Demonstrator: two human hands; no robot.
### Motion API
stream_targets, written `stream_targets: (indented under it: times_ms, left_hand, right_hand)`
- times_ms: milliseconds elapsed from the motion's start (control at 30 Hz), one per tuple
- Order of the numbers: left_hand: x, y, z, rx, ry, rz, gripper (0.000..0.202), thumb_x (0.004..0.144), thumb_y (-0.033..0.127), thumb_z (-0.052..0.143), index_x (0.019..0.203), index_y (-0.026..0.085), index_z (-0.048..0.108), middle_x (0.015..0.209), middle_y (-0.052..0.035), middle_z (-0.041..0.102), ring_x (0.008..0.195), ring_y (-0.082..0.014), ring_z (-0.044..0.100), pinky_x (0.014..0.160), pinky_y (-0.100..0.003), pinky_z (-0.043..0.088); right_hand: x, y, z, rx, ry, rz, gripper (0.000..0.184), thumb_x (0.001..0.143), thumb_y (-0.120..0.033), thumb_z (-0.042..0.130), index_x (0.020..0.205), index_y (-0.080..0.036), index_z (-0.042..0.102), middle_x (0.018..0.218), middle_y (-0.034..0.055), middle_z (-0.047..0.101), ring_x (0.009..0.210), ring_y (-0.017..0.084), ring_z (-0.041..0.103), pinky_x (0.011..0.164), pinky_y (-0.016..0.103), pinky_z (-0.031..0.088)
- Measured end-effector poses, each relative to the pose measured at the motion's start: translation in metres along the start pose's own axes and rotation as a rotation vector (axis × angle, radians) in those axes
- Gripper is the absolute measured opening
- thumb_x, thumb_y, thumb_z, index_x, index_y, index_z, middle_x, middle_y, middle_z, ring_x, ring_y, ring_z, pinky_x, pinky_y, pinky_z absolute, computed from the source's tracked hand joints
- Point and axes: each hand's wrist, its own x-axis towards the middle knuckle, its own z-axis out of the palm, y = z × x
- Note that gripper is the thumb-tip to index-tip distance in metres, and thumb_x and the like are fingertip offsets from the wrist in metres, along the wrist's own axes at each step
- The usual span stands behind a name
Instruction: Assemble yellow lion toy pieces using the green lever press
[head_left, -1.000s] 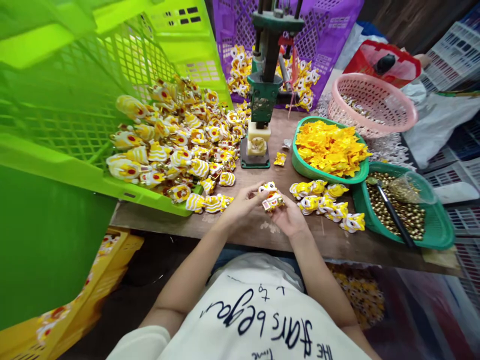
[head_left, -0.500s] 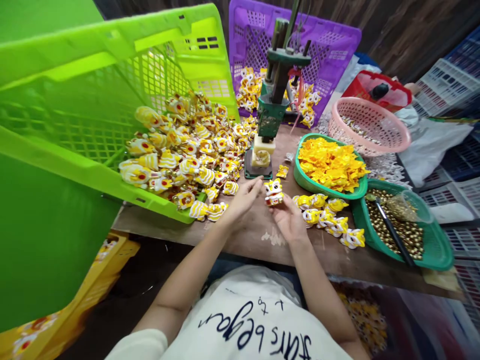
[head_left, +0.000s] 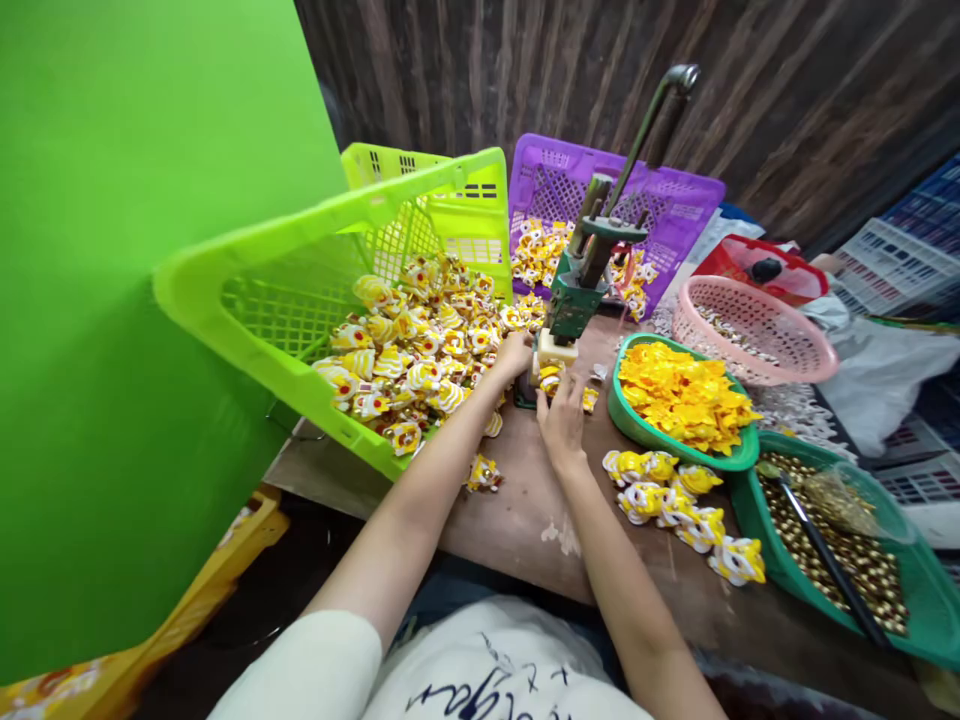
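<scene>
Inspecting the bench [head_left: 525,505], we found the right hand [head_left: 561,420] pinching a yellow lion figure [head_left: 551,380] on the base of the hand press [head_left: 577,300], apparently to keep it seated under the white block [head_left: 556,348]. The left hand [head_left: 514,355] rested beside it; its grip we could not tell.

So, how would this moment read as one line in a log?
left hand: at press base | right hand: fingertips on toy figure there | grip: unclear | loose figures: beside right forearm
</scene>
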Motion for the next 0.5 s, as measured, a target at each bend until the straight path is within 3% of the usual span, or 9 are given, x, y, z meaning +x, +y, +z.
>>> stream_targets:
  times_ms: [200, 367, 500]
  left_hand:
    - [-0.006, -0.005, -0.006, 0.365, -0.107, 0.06, 0.029, 0.079, 0.012, 0.059, 0.104, 0.01, 0.072, 0.111, -0.0209, 0.071, 0.111, -0.0322, 0.064, 0.097, -0.041, 0.047]
    - [-0.015, -0.007, -0.012, 0.526, -0.149, 0.127, 0.029, 0.083, 0.015, 0.057, 0.109, 0.01, 0.07, 0.115, -0.0209, 0.069, 0.114, -0.0307, 0.062, 0.1, -0.04, 0.044]
    - [-0.02, -0.008, -0.01, 0.577, -0.173, 0.169, 0.028, 0.087, 0.014, 0.052, 0.108, 0.011, 0.07, 0.116, -0.0178, 0.068, 0.118, -0.0302, 0.056, 0.102, -0.041, 0.041]
  right_hand:
    - [0.014, 0.001, 0.007, -0.017, 0.066, 0.068, 0.042, 0.091, -0.03, 0.06, 0.125, -0.008, 0.049, 0.121, 0.0228, 0.053, 0.117, 0.033, 0.051, 0.1, 0.045, 0.045]
    - [0.022, -0.012, 0.005, -0.075, 0.017, 0.063, 0.031, 0.09, -0.023, 0.056, 0.119, -0.011, 0.057, 0.117, 0.0222, 0.054, 0.116, 0.035, 0.051, 0.098, 0.049, 0.044]
    - [0.011, -0.008, -0.005, -0.081, -0.033, 0.009, 0.041, 0.092, -0.028, 0.053, 0.128, -0.009, 0.05, 0.124, 0.0249, 0.049, 0.119, 0.036, 0.05, 0.097, 0.05, 0.046]
